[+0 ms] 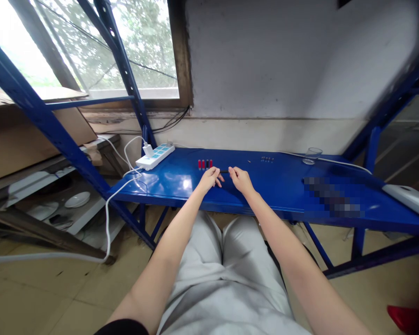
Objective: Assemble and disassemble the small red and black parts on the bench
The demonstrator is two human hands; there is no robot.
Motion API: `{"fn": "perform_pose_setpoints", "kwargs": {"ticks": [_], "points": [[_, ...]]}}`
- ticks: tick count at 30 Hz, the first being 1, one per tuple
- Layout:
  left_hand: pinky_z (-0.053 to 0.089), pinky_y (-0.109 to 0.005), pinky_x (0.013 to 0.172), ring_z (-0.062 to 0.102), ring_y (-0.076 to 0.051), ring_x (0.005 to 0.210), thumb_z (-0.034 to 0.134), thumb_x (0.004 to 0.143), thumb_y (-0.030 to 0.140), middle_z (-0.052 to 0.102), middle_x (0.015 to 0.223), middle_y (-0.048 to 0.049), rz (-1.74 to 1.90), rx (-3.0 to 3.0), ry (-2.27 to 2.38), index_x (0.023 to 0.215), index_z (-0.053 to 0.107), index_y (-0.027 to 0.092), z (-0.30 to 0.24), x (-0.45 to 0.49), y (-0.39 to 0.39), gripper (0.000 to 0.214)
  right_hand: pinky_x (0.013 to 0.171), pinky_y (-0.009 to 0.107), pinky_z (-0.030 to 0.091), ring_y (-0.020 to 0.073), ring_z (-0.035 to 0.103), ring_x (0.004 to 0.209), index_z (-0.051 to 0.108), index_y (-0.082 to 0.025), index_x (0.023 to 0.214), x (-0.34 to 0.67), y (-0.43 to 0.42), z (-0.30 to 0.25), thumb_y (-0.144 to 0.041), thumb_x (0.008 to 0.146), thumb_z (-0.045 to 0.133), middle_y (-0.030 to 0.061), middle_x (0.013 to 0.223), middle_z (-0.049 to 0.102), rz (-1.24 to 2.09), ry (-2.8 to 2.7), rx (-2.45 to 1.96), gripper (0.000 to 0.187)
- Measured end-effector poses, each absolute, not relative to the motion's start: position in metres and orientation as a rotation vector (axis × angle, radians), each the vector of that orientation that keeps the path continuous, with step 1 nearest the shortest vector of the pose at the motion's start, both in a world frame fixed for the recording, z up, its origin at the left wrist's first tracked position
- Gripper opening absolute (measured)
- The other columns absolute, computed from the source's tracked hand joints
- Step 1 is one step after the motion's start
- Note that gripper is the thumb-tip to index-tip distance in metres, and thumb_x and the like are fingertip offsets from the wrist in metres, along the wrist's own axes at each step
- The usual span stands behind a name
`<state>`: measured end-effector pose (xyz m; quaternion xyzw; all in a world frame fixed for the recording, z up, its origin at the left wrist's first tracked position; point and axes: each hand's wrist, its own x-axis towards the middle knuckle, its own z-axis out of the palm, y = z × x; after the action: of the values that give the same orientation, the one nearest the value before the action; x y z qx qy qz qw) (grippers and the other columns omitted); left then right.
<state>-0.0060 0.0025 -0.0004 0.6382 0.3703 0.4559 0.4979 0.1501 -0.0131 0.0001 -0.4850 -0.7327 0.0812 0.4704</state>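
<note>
My left hand (pixel 210 179) and my right hand (pixel 241 179) are held close together over the near part of the blue table (pixel 167 186). Between them runs a thin dark pen-like rod (pixel 224 171), its left end pinched by my left fingers and its right end by my right fingers. Some lower fingers of my left hand stick out beneath it. Just behind my left hand stand several small cylinders (pixel 203 164) in a row, red apart from a black one. Farther right is a row of several tiny pieces (pixel 267 159), too small to name.
A white power strip (pixel 155 156) with a plugged-in cable lies at the table's left end. A clear glass (pixel 311 156) stands at the back right, near a blurred-out dark item (pixel 331 197). Blue frame posts (pixel 125 70) rise at both sides.
</note>
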Motion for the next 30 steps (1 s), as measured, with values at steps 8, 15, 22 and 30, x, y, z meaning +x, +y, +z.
{"fn": "perform_pose_setpoints", "kwargs": {"ticks": [8,15,22,30], "points": [[0.025,-0.016,0.034,0.054,-0.008,0.036,0.039,0.087,0.042,0.061,0.053,-0.0009,1.090,1.524,0.938,0.073,0.041,0.016,0.0009,-0.0062,0.0022,0.030,0.053,0.024,0.031,0.0118,0.047,0.050,0.048,-0.020,0.060,0.1496,-0.0137,0.0006,-0.048,0.088,0.032,0.0009,0.054,0.052,0.210,-1.797,-1.157,0.043],[0.026,-0.016,0.034,0.053,-0.010,0.035,0.038,0.086,0.047,0.059,0.047,-0.0015,1.081,1.524,0.979,0.072,0.044,0.015,0.0022,-0.0068,0.0002,0.036,0.055,0.024,0.033,0.0121,0.048,0.051,0.048,-0.020,0.060,0.1500,-0.0150,0.0011,-0.048,0.088,0.032,0.0013,0.055,0.053,0.226,-1.796,-1.131,0.043],[0.029,-0.016,0.033,0.055,-0.008,0.038,0.046,0.083,0.044,0.067,0.071,-0.0055,1.169,1.540,0.937,0.097,0.051,0.013,0.0014,-0.0086,-0.0001,0.034,0.052,0.024,0.032,0.0121,0.046,0.048,0.049,-0.020,0.062,0.1546,-0.0120,0.0000,-0.051,0.087,0.033,0.0006,0.052,0.051,0.247,-1.741,-1.182,0.043],[0.032,-0.015,0.034,0.054,-0.008,0.038,0.054,0.079,0.037,0.066,0.069,-0.0038,1.215,1.617,0.930,0.092,0.051,0.013,-0.0063,-0.0097,0.0056,0.027,0.054,0.024,0.034,0.0122,0.048,0.050,0.051,-0.020,0.063,0.1553,-0.0119,-0.0008,-0.053,0.087,0.031,0.0016,0.056,0.054,0.248,-1.738,-1.179,0.045]]}}
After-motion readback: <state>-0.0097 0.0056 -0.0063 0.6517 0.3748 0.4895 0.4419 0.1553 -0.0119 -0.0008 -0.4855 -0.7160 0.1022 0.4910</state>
